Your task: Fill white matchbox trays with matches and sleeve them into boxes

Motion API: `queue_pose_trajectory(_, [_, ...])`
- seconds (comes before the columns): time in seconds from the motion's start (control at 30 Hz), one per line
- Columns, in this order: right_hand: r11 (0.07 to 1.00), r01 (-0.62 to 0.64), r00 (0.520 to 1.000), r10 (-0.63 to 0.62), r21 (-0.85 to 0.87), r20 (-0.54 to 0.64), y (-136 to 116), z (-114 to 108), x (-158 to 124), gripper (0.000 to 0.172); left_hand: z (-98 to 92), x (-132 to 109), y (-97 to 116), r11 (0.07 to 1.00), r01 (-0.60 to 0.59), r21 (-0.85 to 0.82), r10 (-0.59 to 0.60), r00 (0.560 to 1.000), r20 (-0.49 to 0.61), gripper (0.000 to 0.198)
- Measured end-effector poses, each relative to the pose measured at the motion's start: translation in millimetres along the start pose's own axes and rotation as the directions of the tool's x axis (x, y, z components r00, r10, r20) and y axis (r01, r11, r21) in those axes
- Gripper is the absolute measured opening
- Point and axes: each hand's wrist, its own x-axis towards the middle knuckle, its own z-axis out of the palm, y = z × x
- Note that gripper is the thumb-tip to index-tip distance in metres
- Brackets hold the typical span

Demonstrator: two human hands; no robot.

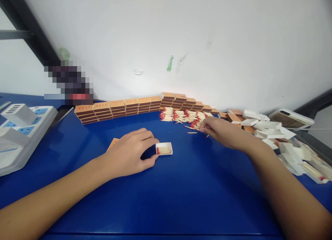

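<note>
My left hand [132, 151] rests on the blue table [166, 198], thumb and fingers pinching the left end of a small white matchbox tray [164, 149] with a few red-tipped matches in it. An orange matchbox sleeve [112, 143] lies partly under that hand. My right hand [223, 132] reaches to the near edge of a loose pile of matches [185, 116], fingers curled and pinched at the pile; what they grip is too small to make out.
A long row of stacked orange matchboxes [124, 108] lines the white wall. Empty white trays [269, 129] and sleeves lie heaped at the right, with a phone [290, 118] behind. A white power strip [20, 129] sits at the left. Stray matches lie near the pile.
</note>
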Motion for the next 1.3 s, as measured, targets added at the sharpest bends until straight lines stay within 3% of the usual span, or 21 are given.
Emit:
queue_pose_trajectory(0.13, [0.999,0.017,1.000,-0.016,0.036,-0.017,-5.8,-2.9,-1.3,0.022,0.2,0.1,0.7,1.000,0.012,-0.001,-0.012,1.000,0.004,0.028])
queue_pose_trajectory(0.37, [0.988,0.103,0.991,-0.112,0.114,0.077,-36.2,3.5,0.9,0.024,-0.6,-0.2,0.4,1.000,0.019,0.000,-0.019,1.000,0.011,0.029])
queue_pose_trajectory(0.7, [0.989,0.111,0.994,-0.112,0.095,0.004,-25.7,8.0,2.9,0.022,0.6,-0.9,-1.2,0.999,0.049,-0.008,-0.049,0.999,0.018,0.031])
queue_pose_trajectory(1.03, [0.990,0.085,0.995,-0.090,0.114,0.037,-27.6,7.0,6.1,0.022,-0.6,0.1,-0.3,0.999,0.035,-0.006,-0.035,0.999,0.022,0.030])
queue_pose_trajectory(1.17, [0.969,0.163,0.987,-0.162,0.188,-0.022,-50.1,4.2,-1.2,0.022,-0.7,1.9,1.7,1.000,0.003,-0.007,-0.003,1.000,-0.015,0.029])
queue_pose_trajectory(1.3, [0.926,0.293,0.955,-0.270,0.239,-0.124,-92.3,11.3,-14.1,0.017,0.0,3.7,6.7,1.000,-0.009,0.015,0.010,0.999,-0.033,0.025])
